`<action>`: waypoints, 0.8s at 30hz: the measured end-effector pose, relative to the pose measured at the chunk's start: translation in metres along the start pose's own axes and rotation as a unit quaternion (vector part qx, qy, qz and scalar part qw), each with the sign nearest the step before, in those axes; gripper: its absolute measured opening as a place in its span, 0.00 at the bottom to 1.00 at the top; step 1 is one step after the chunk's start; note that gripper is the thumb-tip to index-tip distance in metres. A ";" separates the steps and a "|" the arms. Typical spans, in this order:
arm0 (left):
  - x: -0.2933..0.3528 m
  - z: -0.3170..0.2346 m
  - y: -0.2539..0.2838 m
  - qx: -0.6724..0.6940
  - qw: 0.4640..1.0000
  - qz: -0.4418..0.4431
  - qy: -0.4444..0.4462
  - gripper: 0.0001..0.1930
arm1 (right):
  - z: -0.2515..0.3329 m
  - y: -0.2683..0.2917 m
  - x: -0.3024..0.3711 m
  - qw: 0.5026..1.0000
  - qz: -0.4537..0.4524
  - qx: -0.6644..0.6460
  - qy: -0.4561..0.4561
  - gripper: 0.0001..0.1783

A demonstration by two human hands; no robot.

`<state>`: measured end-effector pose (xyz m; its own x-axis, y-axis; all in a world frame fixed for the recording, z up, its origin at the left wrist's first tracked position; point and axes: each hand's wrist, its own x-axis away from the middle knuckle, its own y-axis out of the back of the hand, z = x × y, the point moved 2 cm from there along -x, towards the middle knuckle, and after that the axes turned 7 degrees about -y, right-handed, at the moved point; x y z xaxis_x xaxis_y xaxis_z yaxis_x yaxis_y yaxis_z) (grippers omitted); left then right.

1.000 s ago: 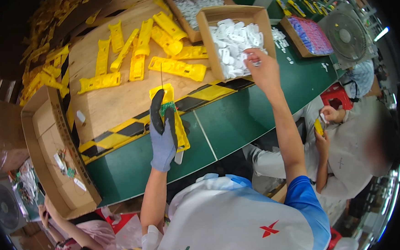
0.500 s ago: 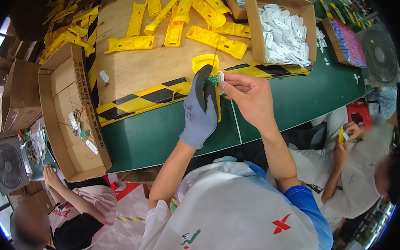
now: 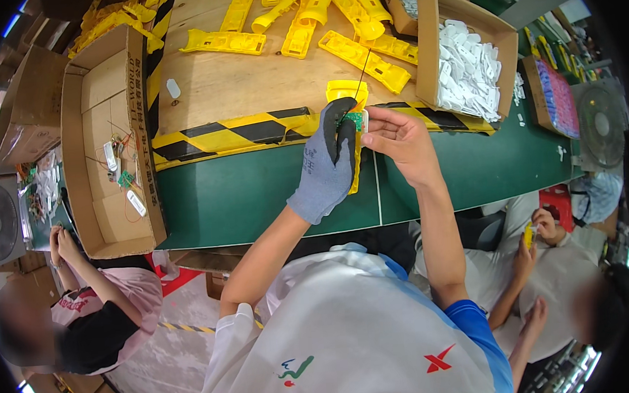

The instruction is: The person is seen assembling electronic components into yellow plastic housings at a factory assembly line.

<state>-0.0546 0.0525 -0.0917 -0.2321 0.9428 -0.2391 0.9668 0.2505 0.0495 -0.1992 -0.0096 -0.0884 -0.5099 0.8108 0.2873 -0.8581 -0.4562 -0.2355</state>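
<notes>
My left hand (image 3: 320, 171), in a grey-blue glove with black fingers, is closed around a yellow plastic housing (image 3: 347, 88) just above the table's near side. A small green circuit board (image 3: 356, 118) lies against the housing by the gloved thumb. At the board's right edge is a white plastic piece (image 3: 365, 121), pinched between the thumb and fingers of my bare right hand (image 3: 406, 146). A thin dark wire (image 3: 362, 75) rises from the housing. My gloved fingers hide most of the housing's middle.
Several yellow half-shells (image 3: 364, 60) lie on a wooden board (image 3: 206, 80) edged with striped tape (image 3: 231, 135). A carton of white plastic parts (image 3: 429, 45) stands at right; at left, a cardboard tray (image 3: 142, 142) holds wired boards. Co-workers sit on both sides.
The whole view has shifted, so table items sit differently in the picture. Both hands keep their grips, and the white piece is now more hidden, close against the board.
</notes>
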 end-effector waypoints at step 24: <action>0.002 0.022 0.000 -0.029 0.998 -0.022 -0.045 0.12 | -0.033 -0.019 0.004 0.988 -0.078 0.050 0.123 0.22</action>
<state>-0.0531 0.0498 -0.1134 -0.2610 0.9076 -0.3287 0.9474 0.3062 0.0931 -0.1833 0.0145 -0.1135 -0.3521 0.9329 0.0758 -0.9328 -0.3431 -0.1101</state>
